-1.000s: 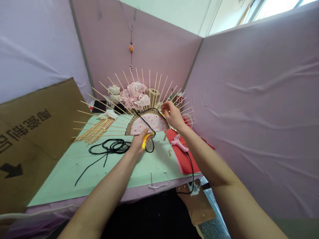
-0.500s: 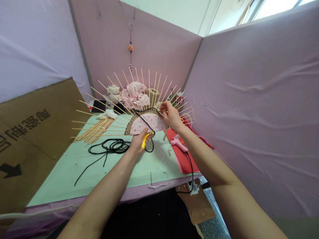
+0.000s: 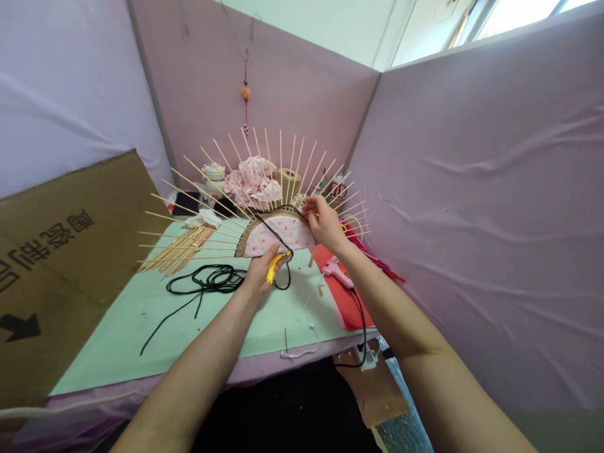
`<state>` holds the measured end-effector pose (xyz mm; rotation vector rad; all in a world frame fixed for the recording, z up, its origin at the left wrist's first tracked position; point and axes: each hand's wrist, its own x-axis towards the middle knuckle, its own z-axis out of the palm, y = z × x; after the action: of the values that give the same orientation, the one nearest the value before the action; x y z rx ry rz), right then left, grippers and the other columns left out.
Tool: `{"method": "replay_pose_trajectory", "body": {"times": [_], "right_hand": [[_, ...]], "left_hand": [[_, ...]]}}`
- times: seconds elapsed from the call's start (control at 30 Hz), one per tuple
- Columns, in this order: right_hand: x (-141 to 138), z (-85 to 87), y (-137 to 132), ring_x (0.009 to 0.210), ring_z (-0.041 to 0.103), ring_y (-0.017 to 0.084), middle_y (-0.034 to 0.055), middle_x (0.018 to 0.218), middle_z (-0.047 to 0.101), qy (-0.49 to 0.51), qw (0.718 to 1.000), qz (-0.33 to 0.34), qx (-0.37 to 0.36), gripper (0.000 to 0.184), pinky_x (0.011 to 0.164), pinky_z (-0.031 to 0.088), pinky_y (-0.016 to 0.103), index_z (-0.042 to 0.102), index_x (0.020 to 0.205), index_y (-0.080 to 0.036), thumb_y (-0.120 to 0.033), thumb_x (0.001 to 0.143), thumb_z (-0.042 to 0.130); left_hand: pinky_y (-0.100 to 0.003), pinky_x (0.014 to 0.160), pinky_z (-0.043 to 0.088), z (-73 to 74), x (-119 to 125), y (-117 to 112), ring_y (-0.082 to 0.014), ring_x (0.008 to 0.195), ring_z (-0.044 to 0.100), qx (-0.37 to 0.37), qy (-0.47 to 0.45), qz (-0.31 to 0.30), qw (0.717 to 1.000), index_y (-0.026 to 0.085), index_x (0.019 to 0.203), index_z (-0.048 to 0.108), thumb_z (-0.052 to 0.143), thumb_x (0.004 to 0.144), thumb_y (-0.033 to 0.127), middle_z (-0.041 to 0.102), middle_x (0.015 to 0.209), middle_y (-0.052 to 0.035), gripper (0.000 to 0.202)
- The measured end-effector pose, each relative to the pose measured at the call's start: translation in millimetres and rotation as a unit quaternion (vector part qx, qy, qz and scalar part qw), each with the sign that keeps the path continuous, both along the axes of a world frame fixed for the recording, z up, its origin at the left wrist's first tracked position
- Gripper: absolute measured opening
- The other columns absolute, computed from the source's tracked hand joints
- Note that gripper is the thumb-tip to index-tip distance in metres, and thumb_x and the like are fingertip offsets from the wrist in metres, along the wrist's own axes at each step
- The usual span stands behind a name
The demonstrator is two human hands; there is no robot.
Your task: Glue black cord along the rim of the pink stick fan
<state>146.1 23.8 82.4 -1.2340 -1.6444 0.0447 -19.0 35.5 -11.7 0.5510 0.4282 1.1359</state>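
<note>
A half-round craft piece (image 3: 302, 234), covered in pink dotted cloth with a brown rim, has thin wooden sticks (image 3: 221, 173) fanning out from its curved edge. My left hand (image 3: 261, 269) grips it at the lower straight edge, thumb on the cloth. A yellow tassel (image 3: 272, 269) hangs at that thumb. Black cord (image 3: 276, 233) crosses the cloth and runs along the rim. At the right of the rim, my right hand (image 3: 323, 221) is closed with bent fingers among the sticks; what its fingertips pinch is hidden. More black cord (image 3: 212, 279) lies coiled on the table.
On the green tabletop (image 3: 226, 327) lie a bundle of sticks (image 3: 182, 251) and a pink glue gun (image 3: 338, 272) on red sheet (image 3: 349, 311). Behind stand crumpled pink cloth (image 3: 255, 179), a twine roll (image 3: 287, 177) and a white jar (image 3: 214, 176). A cardboard box (image 3: 94, 270) is at left.
Both hands keep nearly the same places. The right hand and the fan of sticks have shifted very slightly; the view has moved a little too.
</note>
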Motion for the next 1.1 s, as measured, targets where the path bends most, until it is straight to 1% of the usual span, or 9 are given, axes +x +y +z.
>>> {"method": "replay_pose_trajectory", "body": {"times": [0.13, 0.3, 0.43, 0.5, 0.63, 0.8, 0.97, 1.03, 1.1], "right_hand": [[0, -2.3, -4, 0.085, 0.063, 0.018, 0.0062, 0.094, 0.063, 0.029, 0.999, -0.029, 0.029, 0.024, 0.083, 0.051, 0.038, 0.048, 0.102, -0.022, -0.013, 0.082, 0.039], [-1, -6.8, -9, 0.089, 0.063, 0.018, 0.0071, 0.096, 0.064, 0.003, 1.000, -0.005, 0.016, 0.024, 0.085, 0.051, 0.037, 0.048, 0.103, -0.021, -0.013, 0.082, 0.040], [1, -9.8, -13, 0.088, 0.062, 0.017, 0.0066, 0.095, 0.064, 0.051, 0.997, -0.046, 0.042, 0.026, 0.085, 0.051, 0.037, 0.048, 0.105, -0.022, -0.013, 0.083, 0.039], [1, -13.1, -15, 0.088, 0.062, 0.018, 0.0069, 0.095, 0.064, 0.051, 0.996, -0.061, 0.035, 0.026, 0.085, 0.050, 0.038, 0.047, 0.105, -0.022, -0.013, 0.083, 0.039], [-3, -19.4, -17, 0.092, 0.063, 0.019, 0.0083, 0.098, 0.065, 0.033, 0.998, -0.048, 0.006, 0.028, 0.086, 0.050, 0.038, 0.048, 0.107, -0.021, -0.013, 0.082, 0.041], [-3, -21.0, -18, 0.095, 0.063, 0.019, 0.0090, 0.100, 0.066, 0.071, 0.994, -0.071, 0.051, 0.029, 0.088, 0.050, 0.039, 0.048, 0.108, -0.021, -0.011, 0.082, 0.039], [-4, -22.7, -21, 0.093, 0.064, 0.018, 0.0076, 0.096, 0.066, 0.056, 0.996, -0.056, 0.042, 0.029, 0.086, 0.051, 0.037, 0.048, 0.109, -0.021, -0.011, 0.083, 0.039], [-6, -21.2, -23, 0.093, 0.064, 0.018, 0.0074, 0.098, 0.066, 0.071, 0.994, -0.058, 0.067, 0.030, 0.086, 0.051, 0.036, 0.048, 0.110, -0.021, -0.010, 0.084, 0.038], [-9, -18.6, -27, 0.094, 0.064, 0.017, 0.0072, 0.099, 0.067, 0.060, 0.992, -0.058, 0.093, 0.031, 0.086, 0.051, 0.036, 0.047, 0.111, -0.022, -0.010, 0.084, 0.039]], "left_hand": [[-0.031, 0.080, 0.059, -1.0, -1, 2, -0.0150, 0.074, 0.070, -0.006, -0.006, 0.000, 1.000, 0.012, 0.089, 0.064, 0.079, 0.067, 0.018, 0.072, 0.079, -0.0047, 0.028], [-0.033, 0.085, 0.058, 0.1, -1, 3, -0.0139, 0.070, 0.069, -0.019, -0.007, 0.006, 1.000, 0.012, 0.081, 0.064, 0.078, 0.068, 0.018, 0.072, 0.075, -0.0039, 0.020], [-0.031, 0.083, 0.058, 0.7, -2, 3, -0.0130, 0.070, 0.069, -0.018, -0.021, 0.014, 1.000, 0.011, 0.080, 0.063, 0.077, 0.069, 0.016, 0.071, 0.074, -0.0033, 0.019], [-0.030, 0.082, 0.058, 0.7, -2, 2, -0.0129, 0.071, 0.069, -0.016, -0.025, 0.013, 0.999, 0.011, 0.079, 0.063, 0.076, 0.070, 0.017, 0.071, 0.074, -0.0033, 0.017], [-0.030, 0.083, 0.058, 1.6, -2, 0, -0.0129, 0.073, 0.069, -0.010, -0.027, 0.014, 0.999, 0.012, 0.081, 0.063, 0.076, 0.070, 0.016, 0.071, 0.077, -0.0027, 0.017], [-0.031, 0.086, 0.057, 3.3, -3, 0, -0.0139, 0.075, 0.069, -0.019, -0.027, 0.020, 0.999, 0.010, 0.080, 0.064, 0.075, 0.072, 0.016, 0.071, 0.078, -0.0049, 0.015], [-0.031, 0.087, 0.057, 4.0, -5, 2, -0.0137, 0.073, 0.069, -0.032, -0.028, 0.008, 0.999, 0.010, 0.077, 0.064, 0.073, 0.074, 0.015, 0.071, 0.075, -0.0051, 0.011], [-0.031, 0.086, 0.057, 4.3, -6, 3, -0.0137, 0.072, 0.069, -0.042, -0.030, 0.003, 0.999, 0.010, 0.075, 0.064, 0.072, 0.075, 0.014, 0.071, 0.074, -0.0054, 0.009], [-0.031, 0.085, 0.058, 4.7, -6, 3, -0.0140, 0.072, 0.069, -0.045, -0.036, 0.000, 0.998, 0.010, 0.074, 0.063, 0.070, 0.076, 0.013, 0.071, 0.073, -0.0056, 0.008]]}}
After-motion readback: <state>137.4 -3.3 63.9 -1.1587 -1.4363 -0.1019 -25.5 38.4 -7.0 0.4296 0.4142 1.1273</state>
